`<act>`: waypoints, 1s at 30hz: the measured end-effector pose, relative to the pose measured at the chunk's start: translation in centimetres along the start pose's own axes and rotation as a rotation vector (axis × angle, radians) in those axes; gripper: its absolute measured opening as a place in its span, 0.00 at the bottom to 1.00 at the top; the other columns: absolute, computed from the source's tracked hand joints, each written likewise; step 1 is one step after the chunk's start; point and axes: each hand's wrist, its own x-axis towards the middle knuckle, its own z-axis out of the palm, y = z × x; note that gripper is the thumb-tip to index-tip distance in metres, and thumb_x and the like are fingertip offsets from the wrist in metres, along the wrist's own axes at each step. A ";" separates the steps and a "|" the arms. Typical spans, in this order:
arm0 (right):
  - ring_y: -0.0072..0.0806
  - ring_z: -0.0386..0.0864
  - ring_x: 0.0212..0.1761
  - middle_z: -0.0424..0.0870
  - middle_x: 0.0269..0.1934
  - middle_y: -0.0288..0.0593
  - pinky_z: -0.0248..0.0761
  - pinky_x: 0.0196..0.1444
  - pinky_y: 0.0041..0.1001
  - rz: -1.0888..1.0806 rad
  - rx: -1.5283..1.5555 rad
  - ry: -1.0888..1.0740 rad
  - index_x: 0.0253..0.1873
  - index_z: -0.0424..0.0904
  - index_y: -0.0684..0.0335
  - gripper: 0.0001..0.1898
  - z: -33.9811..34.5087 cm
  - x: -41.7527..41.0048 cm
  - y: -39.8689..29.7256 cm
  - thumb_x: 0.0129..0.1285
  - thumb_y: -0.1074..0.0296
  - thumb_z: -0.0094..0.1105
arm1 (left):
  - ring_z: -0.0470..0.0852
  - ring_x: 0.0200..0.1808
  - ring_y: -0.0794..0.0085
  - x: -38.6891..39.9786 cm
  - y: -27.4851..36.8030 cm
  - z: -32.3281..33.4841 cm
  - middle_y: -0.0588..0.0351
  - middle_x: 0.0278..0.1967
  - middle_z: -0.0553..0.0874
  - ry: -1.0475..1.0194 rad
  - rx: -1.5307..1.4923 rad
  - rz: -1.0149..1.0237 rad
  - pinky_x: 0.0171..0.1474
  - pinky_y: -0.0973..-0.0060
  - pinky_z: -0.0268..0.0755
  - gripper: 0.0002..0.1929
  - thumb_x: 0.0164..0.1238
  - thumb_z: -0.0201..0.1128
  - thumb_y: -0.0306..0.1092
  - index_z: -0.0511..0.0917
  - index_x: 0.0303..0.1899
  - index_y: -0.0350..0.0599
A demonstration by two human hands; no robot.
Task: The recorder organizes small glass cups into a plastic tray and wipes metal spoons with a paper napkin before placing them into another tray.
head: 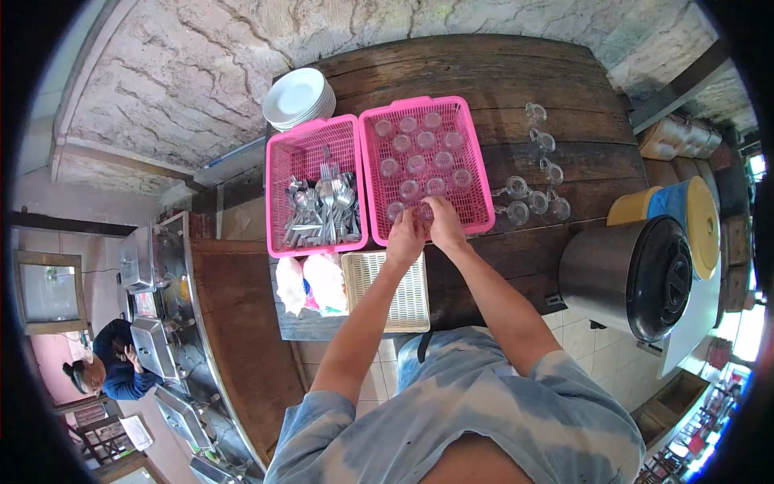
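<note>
Both hands meet at the near edge of a pink plastic basket [476, 154] holding several upside-down clear glasses [416, 163] in rows. My left hand [406, 237] and my right hand [444, 225] touch a clear glass [426, 212] between their fingers, inside the basket's near side. A second pink basket [272, 181], full of metal forks and spoons [326, 202], adjoins on the left. Below my forearms lies a cream plastic basket [393, 296]. Several clear glass mugs [537, 202] stand on the wooden table to the right.
White plates [296, 97] are stacked at the back left, and white plastic bags [323, 281] lie at the near left. A large dark pot with a black lid [659, 278] stands at the right. Another person [124, 363] is beside metal chafing dishes [156, 348] at the far left.
</note>
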 end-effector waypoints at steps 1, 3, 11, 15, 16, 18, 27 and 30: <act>0.55 0.79 0.63 0.82 0.60 0.54 0.73 0.66 0.44 -0.005 -0.001 0.002 0.61 0.78 0.65 0.26 0.0 0.0 -0.2 0.55 0.82 0.67 | 0.85 0.49 0.39 0.0 -0.3 0.2 0.36 0.46 0.86 0.005 0.013 -0.021 0.54 0.48 0.78 0.18 0.73 0.62 0.30 0.75 0.60 0.34; 0.54 0.79 0.63 0.83 0.59 0.54 0.73 0.66 0.44 -0.007 -0.018 0.005 0.61 0.78 0.65 0.26 0.2 0.2 -0.4 0.54 0.82 0.67 | 0.85 0.49 0.39 0.1 -0.8 0.4 0.35 0.45 0.87 0.005 -0.003 -0.026 0.53 0.48 0.78 0.18 0.72 0.62 0.30 0.75 0.60 0.34; 0.55 0.78 0.64 0.82 0.59 0.57 0.73 0.67 0.44 -0.032 0.102 -0.018 0.62 0.77 0.66 0.28 0.2 0.3 0.4 0.54 0.81 0.70 | 0.86 0.48 0.36 0.0 -0.1 0.0 0.33 0.47 0.87 0.003 -0.024 -0.038 0.51 0.47 0.79 0.20 0.70 0.62 0.29 0.74 0.61 0.35; 0.56 0.77 0.64 0.81 0.59 0.57 0.71 0.68 0.44 -0.076 0.139 0.057 0.63 0.76 0.67 0.26 -2.2 -1.1 1.2 0.57 0.80 0.69 | 0.84 0.50 0.36 0.1 3.8 0.0 0.34 0.52 0.82 0.075 0.148 0.018 0.51 0.47 0.79 0.22 0.69 0.63 0.29 0.73 0.63 0.36; 0.56 0.78 0.64 0.82 0.57 0.56 0.71 0.68 0.44 -0.116 0.135 0.120 0.63 0.75 0.68 0.26 -2.9 -1.7 1.5 0.59 0.78 0.69 | 0.83 0.52 0.36 0.3 4.5 0.2 0.34 0.53 0.81 0.139 0.193 0.094 0.52 0.48 0.79 0.22 0.69 0.64 0.28 0.73 0.63 0.36; 0.56 0.76 0.66 0.80 0.60 0.56 0.70 0.69 0.46 -0.083 0.031 0.204 0.64 0.74 0.68 0.27 -5.4 -3.3 1.8 0.60 0.75 0.70 | 0.82 0.53 0.37 1.1 5.6 0.6 0.35 0.53 0.81 0.145 0.155 0.194 0.53 0.49 0.79 0.22 0.69 0.64 0.28 0.73 0.63 0.37; 0.66 0.58 0.78 0.59 0.76 0.68 0.58 0.78 0.54 0.363 -0.437 0.385 0.79 0.61 0.61 0.44 -12.2 -8.4 7.6 0.66 0.47 0.72 | 0.79 0.59 0.40 2.3 11.4 7.3 0.37 0.54 0.81 -0.101 0.018 0.383 0.63 0.53 0.74 0.23 0.68 0.68 0.29 0.74 0.62 0.36; 0.67 0.58 0.78 0.57 0.77 0.68 0.59 0.78 0.55 0.258 -0.359 0.339 0.81 0.58 0.60 0.45 -12.2 -8.5 10.1 0.65 0.51 0.72 | 0.76 0.65 0.43 2.1 12.1 10.1 0.38 0.58 0.81 -0.231 0.120 0.385 0.68 0.52 0.71 0.26 0.66 0.69 0.33 0.75 0.63 0.35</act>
